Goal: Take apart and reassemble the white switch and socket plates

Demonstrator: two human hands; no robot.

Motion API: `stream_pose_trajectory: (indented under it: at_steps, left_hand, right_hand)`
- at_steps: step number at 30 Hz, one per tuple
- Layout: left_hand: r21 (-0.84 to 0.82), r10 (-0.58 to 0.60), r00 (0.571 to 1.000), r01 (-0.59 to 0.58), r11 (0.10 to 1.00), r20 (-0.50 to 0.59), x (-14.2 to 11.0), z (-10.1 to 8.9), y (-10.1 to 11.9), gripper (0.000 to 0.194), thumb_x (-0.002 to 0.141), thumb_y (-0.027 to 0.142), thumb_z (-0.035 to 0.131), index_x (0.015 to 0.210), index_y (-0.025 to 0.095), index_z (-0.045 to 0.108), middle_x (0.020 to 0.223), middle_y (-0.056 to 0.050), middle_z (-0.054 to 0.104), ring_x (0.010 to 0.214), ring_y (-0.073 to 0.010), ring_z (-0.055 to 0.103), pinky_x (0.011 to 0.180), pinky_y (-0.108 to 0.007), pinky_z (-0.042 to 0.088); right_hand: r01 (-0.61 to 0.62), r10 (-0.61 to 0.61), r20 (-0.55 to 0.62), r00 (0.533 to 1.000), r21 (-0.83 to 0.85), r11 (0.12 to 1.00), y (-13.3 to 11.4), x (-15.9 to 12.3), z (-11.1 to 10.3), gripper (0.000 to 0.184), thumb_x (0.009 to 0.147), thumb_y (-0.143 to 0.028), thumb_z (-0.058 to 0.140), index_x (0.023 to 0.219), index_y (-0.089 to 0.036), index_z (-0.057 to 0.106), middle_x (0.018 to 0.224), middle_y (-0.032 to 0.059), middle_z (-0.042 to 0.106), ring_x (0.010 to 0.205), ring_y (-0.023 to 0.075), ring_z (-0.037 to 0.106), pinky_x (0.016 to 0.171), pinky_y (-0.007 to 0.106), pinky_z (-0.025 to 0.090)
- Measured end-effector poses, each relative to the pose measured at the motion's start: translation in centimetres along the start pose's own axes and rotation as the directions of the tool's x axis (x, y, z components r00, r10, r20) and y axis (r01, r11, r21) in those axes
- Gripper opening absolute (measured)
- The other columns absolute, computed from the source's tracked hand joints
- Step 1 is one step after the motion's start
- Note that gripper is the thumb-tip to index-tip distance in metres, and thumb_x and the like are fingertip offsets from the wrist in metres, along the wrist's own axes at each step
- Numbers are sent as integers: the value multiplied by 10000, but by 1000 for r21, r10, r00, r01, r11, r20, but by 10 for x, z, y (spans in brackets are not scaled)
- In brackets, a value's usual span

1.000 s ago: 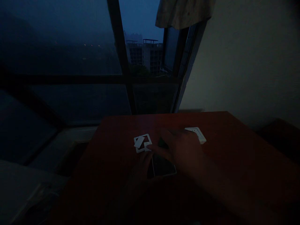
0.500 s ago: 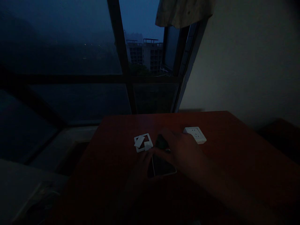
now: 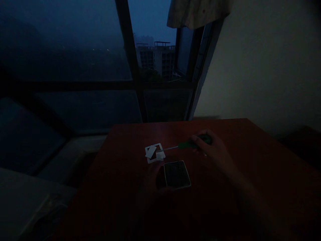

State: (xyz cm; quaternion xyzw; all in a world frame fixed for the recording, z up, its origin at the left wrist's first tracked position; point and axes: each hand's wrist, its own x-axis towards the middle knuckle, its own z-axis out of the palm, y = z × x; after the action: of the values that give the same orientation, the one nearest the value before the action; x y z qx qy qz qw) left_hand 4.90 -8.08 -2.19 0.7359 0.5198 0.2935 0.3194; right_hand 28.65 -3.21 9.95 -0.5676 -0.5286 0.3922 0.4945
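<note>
My right hand [image 3: 216,150] is closed around the green handle of a screwdriver [image 3: 185,144]. Its thin metal shaft points left, and the tip reaches over a white square frame [image 3: 147,160]. On that frame lie a white strip [image 3: 151,152] and a small pale piece [image 3: 160,155]. Below them sits a dark square box with a light rim [image 3: 177,174]. My left hand [image 3: 151,179] curls around the left side of this box, fingers at its upper corner and thumb along the lower edge. Deep shadow hides much of the left hand.
A reddish-brown table [image 3: 135,132] carries these things. Its far edge stands near a dark-framed window [image 3: 137,83], with a pale wall [image 3: 255,67] at the right. A white bit [image 3: 205,154] shows beneath my right hand; the socket there is mostly covered.
My right hand has moved from above the box to the right with the screwdriver, uncovering the box and covering the white socket. The left hand stays at the box.
</note>
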Motion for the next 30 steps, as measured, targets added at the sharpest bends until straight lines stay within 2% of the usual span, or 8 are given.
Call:
stream_pose_trajectory:
  at_steps: [2,5,7,10,15,18,24,30]
  left_hand:
    - [19,-15,996,16,1000,-89,1,-5,1,611,758,346,697,1307,253,445,1358,-96,460,1231,-285,470,989,-434,439]
    - [181,-2,981,37,983,-194,5,-14,3,422,845,297,584,1253,249,488,1320,-81,489,1200,-271,495,974,-439,449]
    - [339,70,980,-3,941,-187,10,-21,4,471,833,255,589,1286,247,462,1345,-81,466,1222,-283,468,997,-457,426]
    - [507,165,982,-96,857,-92,21,-30,6,612,793,227,633,1355,254,392,1399,-79,417,1250,-308,428,1016,-480,398]
    - [559,169,983,-179,810,69,41,-39,4,611,788,220,645,1351,234,408,1384,-83,450,1243,-305,420,1036,-475,363]
    - [560,164,981,-192,806,101,47,-37,-2,579,807,217,612,1352,204,417,1369,-95,469,1233,-300,426,1054,-469,339]
    - [538,162,985,-170,826,63,49,-36,-8,522,818,232,594,1322,207,462,1325,-87,509,1214,-289,447,1023,-436,377]
    - [481,123,979,-30,876,-161,50,-44,0,452,798,359,648,1218,235,540,1243,-76,568,1122,-290,521,966,-436,413]
  right_hand:
    - [-183,153,122,981,303,935,29,1,-2,311,684,-383,722,809,-219,489,774,-12,648,689,157,649,647,279,510]
    - [-407,316,266,911,446,797,71,-4,4,277,706,-307,662,938,-219,538,804,17,679,686,164,648,627,285,508]
    - [-402,320,248,914,462,791,91,-9,11,323,717,-306,608,1022,-216,551,747,1,664,578,139,599,521,250,461]
    - [-348,291,191,937,480,805,106,-14,19,331,733,-359,603,1030,-215,574,677,-35,610,504,106,519,446,214,376]
    - [-308,255,176,951,468,828,107,-17,22,315,726,-462,666,873,-188,614,638,-28,573,495,102,473,433,212,331]
    - [-292,239,171,956,466,835,107,-17,22,319,741,-482,653,852,-185,614,652,-16,577,510,111,476,441,218,330]
    - [-282,224,177,958,470,837,110,-17,24,308,780,-472,622,910,-193,613,672,-19,584,533,112,493,452,209,341]
    - [-295,219,209,953,487,822,107,-17,23,353,769,-493,618,967,-201,613,722,-5,612,563,126,531,480,229,390]
